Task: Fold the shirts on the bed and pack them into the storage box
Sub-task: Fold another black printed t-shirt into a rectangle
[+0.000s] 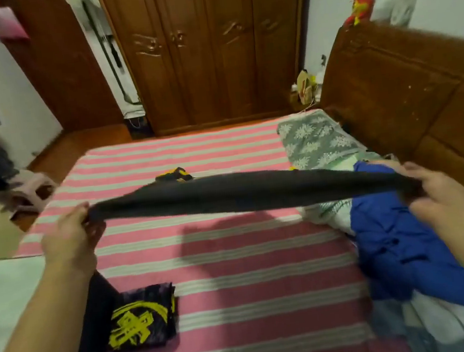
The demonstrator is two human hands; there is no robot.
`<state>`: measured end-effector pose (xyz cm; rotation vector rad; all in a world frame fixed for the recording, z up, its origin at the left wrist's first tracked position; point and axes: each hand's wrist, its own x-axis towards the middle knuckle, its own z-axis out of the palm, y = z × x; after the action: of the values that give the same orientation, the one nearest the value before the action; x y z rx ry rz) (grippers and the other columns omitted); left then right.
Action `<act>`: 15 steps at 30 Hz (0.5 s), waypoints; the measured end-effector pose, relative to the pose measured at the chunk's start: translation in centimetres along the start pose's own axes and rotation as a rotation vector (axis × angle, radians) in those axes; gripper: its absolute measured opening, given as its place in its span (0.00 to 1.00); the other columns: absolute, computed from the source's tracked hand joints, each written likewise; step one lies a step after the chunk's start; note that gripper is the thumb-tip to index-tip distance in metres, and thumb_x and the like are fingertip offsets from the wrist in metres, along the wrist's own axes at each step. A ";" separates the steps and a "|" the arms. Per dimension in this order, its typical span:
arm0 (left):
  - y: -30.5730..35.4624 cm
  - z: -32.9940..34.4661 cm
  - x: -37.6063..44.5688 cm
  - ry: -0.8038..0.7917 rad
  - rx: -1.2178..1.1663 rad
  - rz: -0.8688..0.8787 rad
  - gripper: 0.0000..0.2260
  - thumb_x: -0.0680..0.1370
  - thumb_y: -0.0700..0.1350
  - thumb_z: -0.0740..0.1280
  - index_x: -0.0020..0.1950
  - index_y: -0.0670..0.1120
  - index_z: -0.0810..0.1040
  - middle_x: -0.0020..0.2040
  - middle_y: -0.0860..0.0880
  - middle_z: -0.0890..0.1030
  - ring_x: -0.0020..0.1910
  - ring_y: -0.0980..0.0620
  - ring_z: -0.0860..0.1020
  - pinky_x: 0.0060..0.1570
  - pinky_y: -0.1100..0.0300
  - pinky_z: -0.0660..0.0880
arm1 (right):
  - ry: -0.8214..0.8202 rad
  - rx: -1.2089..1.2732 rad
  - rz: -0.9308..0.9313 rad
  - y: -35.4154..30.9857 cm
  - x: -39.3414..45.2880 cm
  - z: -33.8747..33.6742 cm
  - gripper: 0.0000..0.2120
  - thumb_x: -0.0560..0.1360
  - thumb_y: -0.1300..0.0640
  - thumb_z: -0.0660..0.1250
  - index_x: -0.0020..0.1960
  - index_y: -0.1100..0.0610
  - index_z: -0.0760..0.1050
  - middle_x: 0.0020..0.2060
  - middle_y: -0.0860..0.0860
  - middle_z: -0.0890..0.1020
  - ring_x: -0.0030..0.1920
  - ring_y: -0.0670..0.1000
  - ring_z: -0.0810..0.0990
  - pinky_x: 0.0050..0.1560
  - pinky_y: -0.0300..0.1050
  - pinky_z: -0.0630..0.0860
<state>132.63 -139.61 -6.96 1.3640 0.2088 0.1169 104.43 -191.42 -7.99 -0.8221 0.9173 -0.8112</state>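
Observation:
A black shirt [244, 192] is stretched level above the bed with the pink striped sheet [235, 263]. My left hand [70, 239] pinches its left end and my right hand [437, 194] grips its right end. Yellow print shows at the shirt's far edge [173, 174]. A folded black shirt with a yellow emblem [140, 318] lies on the sheet near my left forearm. No storage box can be made out.
A blue garment [403, 251] and white bedding [453, 321] are piled at the right. A grey floral pillow [314, 139] lies by the wooden headboard [407, 90]. A wardrobe [209, 47] stands beyond the bed. A stool [26, 192] stands on the floor at the left.

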 end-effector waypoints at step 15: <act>-26.2 -13.2 -12.6 0.070 0.537 -0.869 0.06 0.82 0.37 0.66 0.54 0.34 0.75 0.37 0.41 0.76 0.32 0.46 0.73 0.27 0.58 0.77 | 0.189 -0.637 0.731 22.2 -5.6 -15.4 0.04 0.81 0.64 0.65 0.48 0.64 0.76 0.42 0.60 0.79 0.41 0.58 0.77 0.26 0.52 0.81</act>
<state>116.46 -134.84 -34.09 1.6815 0.9195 -0.6611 93.72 -180.44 -30.93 -0.8616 1.5573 0.0639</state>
